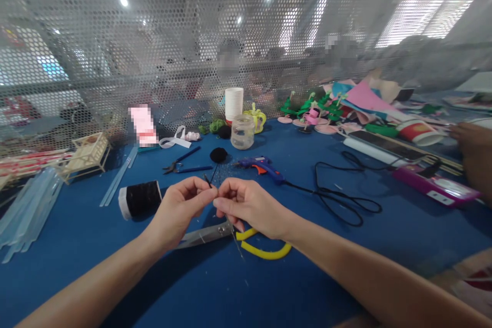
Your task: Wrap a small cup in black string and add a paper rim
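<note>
My left hand and my right hand meet at the middle, thumbs and fingertips pinched close together. A thin black strand sticks up from the left fingertips; whether it is wire or yarn I cannot tell. What the right fingertips pinch is too small to make out. Just beyond them lies a fuzzy black ball, with thin dark lines running from it toward my fingers. Below the hands rest scissors with yellow handles, partly hidden. A spool of black thread lies on its side by my left hand.
Pliers, a blue glue gun with a looping cord, and a clear jar stand beyond. Glue sticks lie left. A purple power strip and another person's hand are right. A perforated metal screen closes the back.
</note>
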### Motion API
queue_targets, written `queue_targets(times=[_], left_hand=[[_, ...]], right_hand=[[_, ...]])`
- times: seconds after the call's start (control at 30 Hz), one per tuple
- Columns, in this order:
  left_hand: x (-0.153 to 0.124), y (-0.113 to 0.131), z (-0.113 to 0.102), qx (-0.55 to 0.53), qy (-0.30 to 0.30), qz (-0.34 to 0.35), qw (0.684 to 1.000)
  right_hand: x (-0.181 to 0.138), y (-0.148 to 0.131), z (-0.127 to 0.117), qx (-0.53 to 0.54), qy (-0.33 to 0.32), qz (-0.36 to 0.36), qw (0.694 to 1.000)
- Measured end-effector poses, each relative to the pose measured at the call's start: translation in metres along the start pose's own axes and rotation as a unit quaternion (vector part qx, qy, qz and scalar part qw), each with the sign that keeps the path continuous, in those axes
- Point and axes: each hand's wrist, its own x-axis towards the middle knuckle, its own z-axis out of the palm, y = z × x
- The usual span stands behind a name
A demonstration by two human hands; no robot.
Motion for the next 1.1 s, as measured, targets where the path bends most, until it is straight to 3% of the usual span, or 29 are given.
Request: queue_targets(times=[0.2, 0.43, 0.73, 1.1], left_hand=[[0.0012, -0.002, -0.0003, 0.011, -0.001, -0.008, 1.0], [0.0006, -0.0013, 0.0001, 0.016, 0.0, -0.008, 1.0], [0.0004, 0.0014, -0.0025, -0.011, -0.038, -0.003, 0.999], [0.0011, 0.0006, -0.0043, -0.003, -0.028, 0.024, 0.999]], right_hand=[[0.0003, 0.0012, -0.0001, -0.107, 0.036, -0.042, 0.993], [0.0, 0.0045, 0.0012, -0.13, 0.064, -0.081, 0.986], [0.0015, -0.0019, -0.0048, 0.046, -0.063, 0.037, 0.996], [0.0044, -0.0007, -0.0022, 0.091, -0.01, 0.028, 0.995]])
